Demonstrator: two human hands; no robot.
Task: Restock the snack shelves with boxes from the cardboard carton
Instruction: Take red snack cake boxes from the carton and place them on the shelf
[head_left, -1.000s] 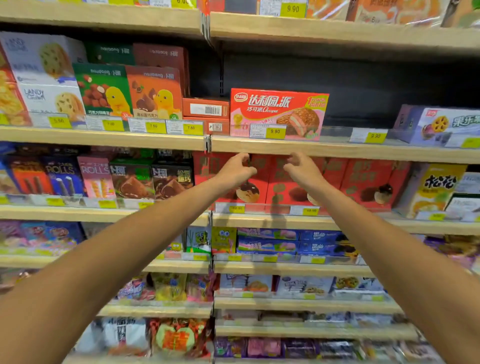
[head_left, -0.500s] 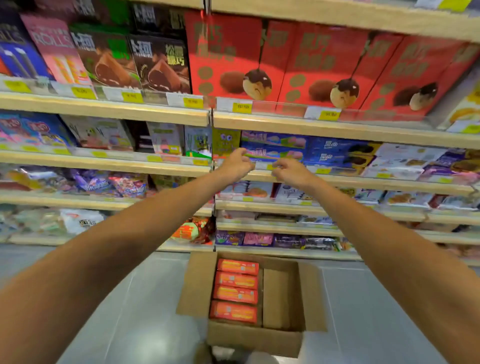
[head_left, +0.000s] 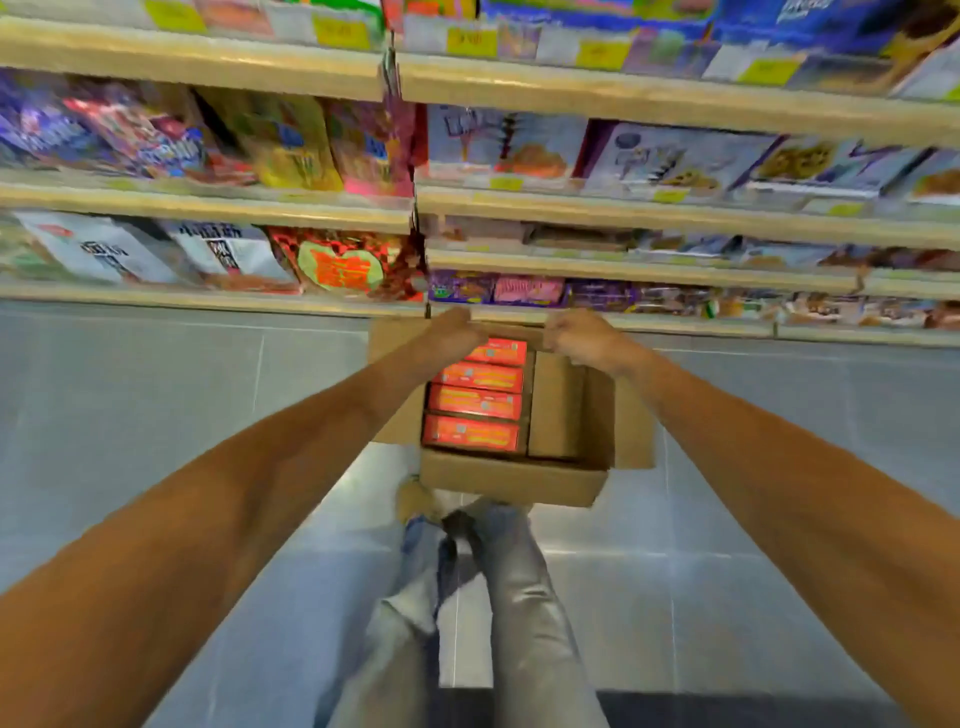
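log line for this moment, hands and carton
left hand: over carton | right hand: over carton | red boxes: inside, untouched | grip: unclear

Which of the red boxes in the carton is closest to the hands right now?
The red box at the far end of the row, partly under the left hand; the other three lie nearer the person.

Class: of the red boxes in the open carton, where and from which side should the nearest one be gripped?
Probably the nearest red box: grip its two short ends from above. It lies flat in the carton, packed against the next box, with empty space at its right end.
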